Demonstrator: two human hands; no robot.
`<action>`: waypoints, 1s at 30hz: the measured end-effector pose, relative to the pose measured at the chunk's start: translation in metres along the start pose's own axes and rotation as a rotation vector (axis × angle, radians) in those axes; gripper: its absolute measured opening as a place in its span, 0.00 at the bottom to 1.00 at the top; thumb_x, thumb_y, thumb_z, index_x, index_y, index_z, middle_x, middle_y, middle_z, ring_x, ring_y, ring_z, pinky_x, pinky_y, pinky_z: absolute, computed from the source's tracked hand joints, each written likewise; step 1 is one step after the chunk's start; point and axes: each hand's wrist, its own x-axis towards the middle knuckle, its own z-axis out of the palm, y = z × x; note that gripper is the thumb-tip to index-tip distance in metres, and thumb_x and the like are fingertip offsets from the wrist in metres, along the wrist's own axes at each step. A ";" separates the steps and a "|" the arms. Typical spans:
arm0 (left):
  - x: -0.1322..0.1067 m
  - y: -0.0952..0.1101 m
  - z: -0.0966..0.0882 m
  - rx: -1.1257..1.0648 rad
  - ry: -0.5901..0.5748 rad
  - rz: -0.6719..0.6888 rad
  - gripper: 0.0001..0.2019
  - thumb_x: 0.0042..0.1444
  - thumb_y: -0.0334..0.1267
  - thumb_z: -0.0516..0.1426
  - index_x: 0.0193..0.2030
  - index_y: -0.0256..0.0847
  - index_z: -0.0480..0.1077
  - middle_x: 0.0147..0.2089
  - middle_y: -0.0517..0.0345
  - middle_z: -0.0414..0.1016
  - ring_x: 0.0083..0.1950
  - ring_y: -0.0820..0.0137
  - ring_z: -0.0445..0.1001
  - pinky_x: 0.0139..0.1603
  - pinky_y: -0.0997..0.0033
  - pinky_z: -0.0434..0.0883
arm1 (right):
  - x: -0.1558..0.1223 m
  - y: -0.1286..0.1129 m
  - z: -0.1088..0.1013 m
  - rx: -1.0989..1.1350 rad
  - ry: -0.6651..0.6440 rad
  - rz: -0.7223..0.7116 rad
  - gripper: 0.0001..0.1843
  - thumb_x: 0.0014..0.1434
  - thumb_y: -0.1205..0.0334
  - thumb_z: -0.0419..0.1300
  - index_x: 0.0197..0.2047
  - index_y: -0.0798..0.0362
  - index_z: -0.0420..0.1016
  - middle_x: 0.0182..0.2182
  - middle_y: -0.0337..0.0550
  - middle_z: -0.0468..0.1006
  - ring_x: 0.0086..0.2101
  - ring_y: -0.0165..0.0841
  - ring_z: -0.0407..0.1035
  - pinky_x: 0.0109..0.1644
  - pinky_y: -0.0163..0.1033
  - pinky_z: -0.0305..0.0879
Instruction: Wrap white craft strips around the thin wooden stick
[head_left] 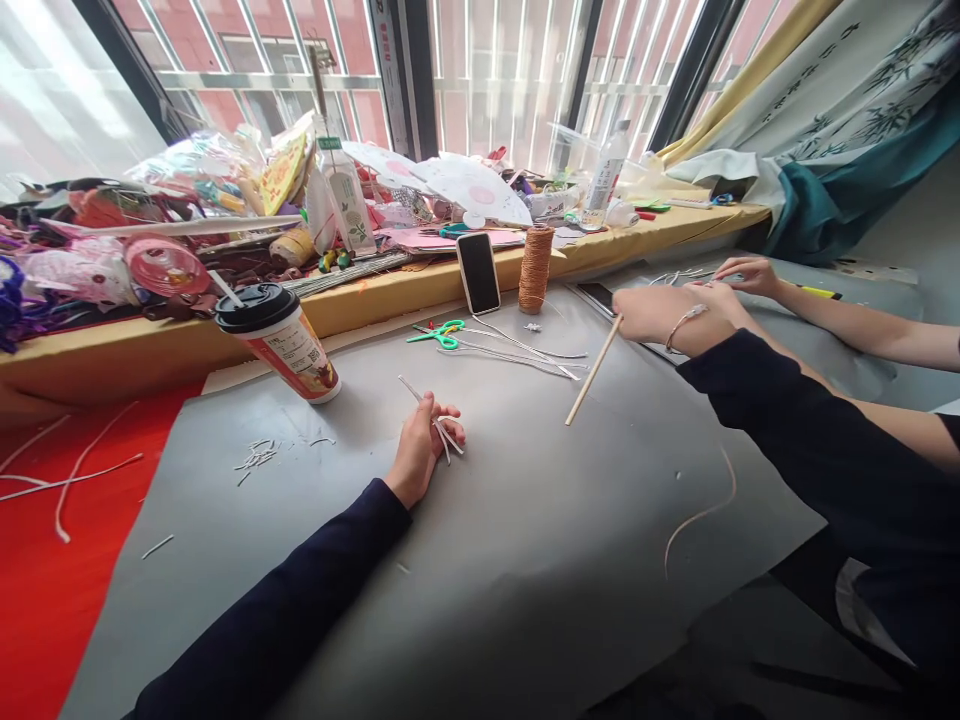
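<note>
My left hand (421, 450) rests near the middle of the grey table cover, fingers curled round a small bundle of thin white wires (450, 437). Their ends poke out on both sides of the fingers. Farther right, my right hand (656, 318) is raised, closed on one end of a thin wooden stick (592, 372) that slants down to the left. Between the two hands and behind them lie longer white wires (517, 350) and green-handled scissors (442, 335). Short cut wire pieces (259, 455) are heaped left of my left hand.
A lidded drink cup (281, 345) with a straw stands at left. A phone (478, 272) leans on the ledge beside a brown twine spool (535, 268). Craft supplies, round fans and bottles crowd the sill. A co-worker's hand (746, 275) and arms are at right.
</note>
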 end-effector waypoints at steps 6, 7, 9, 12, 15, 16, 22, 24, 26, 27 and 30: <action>0.020 0.017 -0.026 -0.138 -0.032 -0.051 0.14 0.54 0.46 0.44 0.25 0.39 0.53 0.23 0.63 0.59 0.16 0.79 0.56 0.18 0.78 0.55 | 0.000 -0.148 0.031 0.643 0.078 -0.434 0.10 0.55 0.61 0.51 0.24 0.53 0.54 0.23 0.36 0.68 0.26 0.24 0.65 0.28 0.29 0.56; 0.022 0.021 -0.035 -0.137 -0.021 -0.032 0.12 0.54 0.43 0.44 0.25 0.39 0.53 0.22 0.63 0.58 0.16 0.79 0.56 0.17 0.78 0.55 | -0.004 -0.175 0.049 0.904 0.060 -0.465 0.11 0.55 0.60 0.50 0.24 0.52 0.53 0.23 0.35 0.68 0.25 0.25 0.65 0.27 0.29 0.57; 0.025 0.028 -0.055 -0.115 0.023 0.028 0.09 0.53 0.40 0.44 0.24 0.39 0.53 0.21 0.65 0.55 0.15 0.80 0.55 0.16 0.79 0.53 | -0.015 -0.219 0.086 1.278 0.002 -0.461 0.12 0.54 0.58 0.50 0.24 0.52 0.52 0.22 0.35 0.68 0.25 0.25 0.66 0.27 0.30 0.59; 0.028 0.035 -0.078 -0.038 0.121 0.068 0.07 0.51 0.38 0.46 0.24 0.39 0.54 0.20 0.66 0.54 0.14 0.82 0.52 0.15 0.80 0.51 | -0.030 -0.246 0.132 1.571 -0.233 -0.330 0.14 0.52 0.54 0.52 0.24 0.51 0.52 0.21 0.36 0.69 0.21 0.25 0.64 0.24 0.32 0.60; 0.031 0.036 -0.085 0.053 0.173 0.126 0.07 0.51 0.40 0.49 0.28 0.39 0.57 0.21 0.67 0.55 0.15 0.82 0.54 0.16 0.80 0.54 | -0.035 -0.240 0.151 1.690 -0.316 -0.200 0.15 0.51 0.53 0.54 0.23 0.52 0.53 0.24 0.39 0.72 0.23 0.26 0.66 0.28 0.34 0.64; 0.032 0.036 -0.084 0.097 0.162 0.146 0.07 0.51 0.41 0.50 0.29 0.40 0.58 0.22 0.67 0.57 0.15 0.81 0.56 0.16 0.80 0.55 | -0.034 -0.237 0.152 1.718 -0.331 -0.200 0.16 0.50 0.53 0.56 0.23 0.53 0.54 0.25 0.40 0.72 0.25 0.26 0.67 0.30 0.34 0.64; 0.031 0.032 -0.075 0.375 0.059 0.162 0.12 0.53 0.46 0.51 0.31 0.39 0.61 0.23 0.65 0.62 0.15 0.82 0.58 0.15 0.80 0.57 | -0.031 -0.232 0.147 1.689 -0.443 -0.257 0.17 0.48 0.51 0.59 0.36 0.55 0.67 0.28 0.41 0.73 0.28 0.28 0.68 0.34 0.35 0.66; 0.030 0.031 -0.076 0.426 0.033 0.179 0.13 0.53 0.47 0.51 0.34 0.38 0.62 0.22 0.65 0.62 0.14 0.82 0.58 0.14 0.81 0.56 | -0.031 -0.232 0.148 1.682 -0.463 -0.337 0.17 0.50 0.51 0.58 0.38 0.55 0.69 0.29 0.41 0.73 0.29 0.28 0.68 0.36 0.36 0.66; 0.029 0.031 -0.077 0.465 0.023 0.167 0.14 0.53 0.47 0.51 0.37 0.38 0.64 0.23 0.64 0.63 0.14 0.82 0.59 0.14 0.80 0.57 | -0.032 -0.230 0.149 1.698 -0.472 -0.349 0.17 0.51 0.50 0.56 0.38 0.54 0.71 0.29 0.41 0.73 0.29 0.28 0.68 0.37 0.36 0.66; 0.029 0.032 -0.077 0.471 0.027 0.158 0.14 0.53 0.47 0.51 0.39 0.38 0.64 0.24 0.63 0.64 0.15 0.81 0.61 0.15 0.80 0.58 | -0.032 -0.229 0.149 1.712 -0.476 -0.336 0.17 0.52 0.50 0.56 0.38 0.54 0.71 0.29 0.41 0.74 0.28 0.28 0.68 0.37 0.36 0.66; 0.028 0.032 -0.078 0.441 0.055 0.155 0.15 0.54 0.46 0.50 0.42 0.38 0.64 0.29 0.60 0.67 0.18 0.79 0.65 0.18 0.77 0.63 | -0.031 -0.227 0.150 1.744 -0.489 -0.284 0.18 0.52 0.49 0.55 0.39 0.54 0.71 0.31 0.42 0.74 0.27 0.27 0.68 0.37 0.36 0.67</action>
